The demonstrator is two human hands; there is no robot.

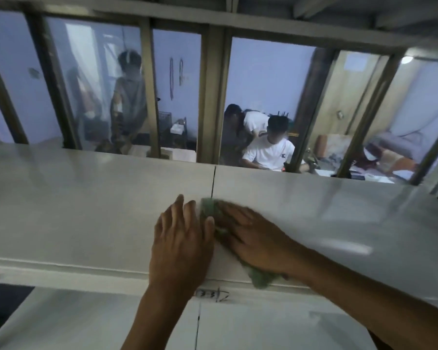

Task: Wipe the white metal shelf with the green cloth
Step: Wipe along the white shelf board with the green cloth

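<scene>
The white metal shelf (86, 210) runs across the whole view, with a dark seam at its middle. My right hand (253, 238) lies flat on the green cloth (209, 209) and presses it onto the shelf just right of the seam. Most of the cloth is hidden under that hand; green shows past the fingertips and again at the shelf's front edge under my wrist. My left hand (182, 238) rests flat on the shelf right beside the cloth, fingers straight, its thumb touching the cloth's edge.
A lower white shelf (263, 324) sits below the front edge, marked with black writing. Behind the shelf stand metal uprights (210, 97) and glass panes. Beyond the glass, three people are in a room with furniture.
</scene>
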